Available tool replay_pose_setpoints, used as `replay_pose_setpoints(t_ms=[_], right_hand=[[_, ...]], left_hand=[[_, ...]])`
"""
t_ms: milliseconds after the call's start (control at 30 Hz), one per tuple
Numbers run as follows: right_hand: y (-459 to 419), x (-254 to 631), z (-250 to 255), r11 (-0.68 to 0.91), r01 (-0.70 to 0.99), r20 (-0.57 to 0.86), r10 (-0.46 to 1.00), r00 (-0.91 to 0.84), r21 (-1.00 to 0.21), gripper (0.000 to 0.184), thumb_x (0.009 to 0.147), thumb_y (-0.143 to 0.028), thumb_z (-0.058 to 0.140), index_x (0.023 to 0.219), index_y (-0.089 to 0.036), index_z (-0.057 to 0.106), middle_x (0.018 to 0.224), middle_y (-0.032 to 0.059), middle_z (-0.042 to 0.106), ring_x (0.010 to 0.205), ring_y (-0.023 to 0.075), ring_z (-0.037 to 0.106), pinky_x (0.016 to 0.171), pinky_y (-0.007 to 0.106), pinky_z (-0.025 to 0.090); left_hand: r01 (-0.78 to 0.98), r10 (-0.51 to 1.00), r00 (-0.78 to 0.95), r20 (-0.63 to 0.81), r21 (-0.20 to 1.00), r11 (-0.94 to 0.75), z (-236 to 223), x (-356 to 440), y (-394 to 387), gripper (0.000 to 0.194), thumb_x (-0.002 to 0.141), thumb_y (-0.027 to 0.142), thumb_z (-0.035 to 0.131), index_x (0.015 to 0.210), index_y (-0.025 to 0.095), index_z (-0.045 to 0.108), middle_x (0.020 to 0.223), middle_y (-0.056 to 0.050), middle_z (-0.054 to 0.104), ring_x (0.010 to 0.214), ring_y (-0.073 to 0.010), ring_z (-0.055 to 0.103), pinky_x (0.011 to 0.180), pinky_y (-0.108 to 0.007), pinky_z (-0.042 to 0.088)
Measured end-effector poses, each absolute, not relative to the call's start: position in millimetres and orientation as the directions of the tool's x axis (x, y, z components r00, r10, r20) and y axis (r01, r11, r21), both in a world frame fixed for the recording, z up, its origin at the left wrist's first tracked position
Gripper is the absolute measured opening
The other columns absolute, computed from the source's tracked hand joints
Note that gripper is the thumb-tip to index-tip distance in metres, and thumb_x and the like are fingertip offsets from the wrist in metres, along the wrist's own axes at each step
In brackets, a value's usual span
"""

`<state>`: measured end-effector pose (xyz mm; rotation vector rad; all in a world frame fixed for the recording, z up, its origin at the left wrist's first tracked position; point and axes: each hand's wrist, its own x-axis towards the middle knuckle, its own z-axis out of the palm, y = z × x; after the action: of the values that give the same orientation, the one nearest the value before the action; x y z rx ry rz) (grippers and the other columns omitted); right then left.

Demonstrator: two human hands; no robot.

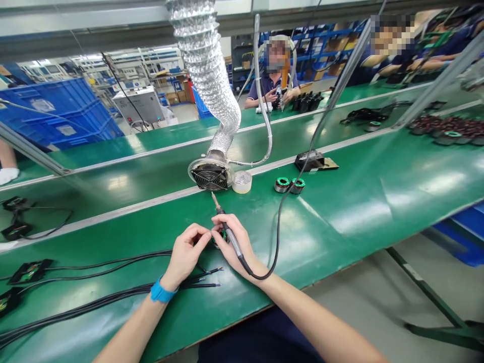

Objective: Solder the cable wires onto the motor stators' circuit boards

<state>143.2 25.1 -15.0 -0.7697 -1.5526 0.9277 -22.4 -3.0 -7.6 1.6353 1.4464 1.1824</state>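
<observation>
My right hand [232, 244] is closed round a soldering iron [227, 229]; its tip points away from me toward the fan. My left hand [187, 252] pinches something small against the right hand's fingertips, and a bit of a green ringed part [218, 241] shows between them. Black cables [113, 267] with bared ends lie on the green bench [359, 201] under my left wrist, which wears a blue band. The iron's black cord [279, 222] loops up to the right.
A fume fan [210, 175] on a silver hose [206, 70] stands just beyond my hands, with a tape roll [242, 181] beside it. Two green wound coils [289, 185] and an iron stand [313, 161] lie to the right. Black boards lie at the left. Other people sit at the far bench.
</observation>
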Motion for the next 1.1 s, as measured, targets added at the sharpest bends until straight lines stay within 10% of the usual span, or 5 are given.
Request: replay_pose_setpoints(t_ms=[667, 867, 1100], right_hand=[[-2, 98, -23, 0.354, -0.128, 0.347, 0.935, 0.075, -0.926, 0.011, 0.091, -0.02, 0.062, 0.1, -0.024, 0.058, 0.092, -0.0003, 0.057, 0.08, 0.0144, 0.059, 0.073, 0.025, 0.052], [9, 128, -22, 0.586, 0.13, 0.568, 0.809, -0.151, -0.8, 0.017, 0.096, -0.013, 0.054, 0.106, -0.024, 0.061, 0.101, 0.0033, 0.057, 0.094, 0.0176, 0.059, 0.086, 0.03, 0.05], [35, 180, -34, 0.596, 0.14, 0.482, 0.748, -0.456, -0.791, 0.05, 0.085, -0.011, 0.072, 0.129, -0.025, 0.054, 0.12, 0.0049, 0.062, 0.106, 0.0198, 0.062, 0.097, 0.033, 0.05]], left_hand=[[0.002, 0.928, -0.354, 0.116, 0.992, -0.123, -15, -13, -6, 0.028, 0.082, 0.04, 0.076, 0.072, 0.016, 0.066, 0.066, 0.002, 0.054, 0.062, -0.0109, 0.044, 0.06, -0.021, 0.038], [0.158, 0.916, -0.361, 0.174, 0.98, -0.124, -16, -16, -5, 0.026, 0.082, 0.042, 0.075, 0.077, 0.016, 0.07, 0.07, 0.0, 0.062, 0.066, -0.0136, 0.054, 0.064, -0.024, 0.045], [0.318, 0.931, -0.289, 0.222, 0.94, -0.125, -22, -19, 1, 0.027, 0.085, 0.043, 0.073, 0.078, 0.017, 0.073, 0.079, -0.004, 0.069, 0.073, -0.0169, 0.062, 0.07, -0.027, 0.049]])
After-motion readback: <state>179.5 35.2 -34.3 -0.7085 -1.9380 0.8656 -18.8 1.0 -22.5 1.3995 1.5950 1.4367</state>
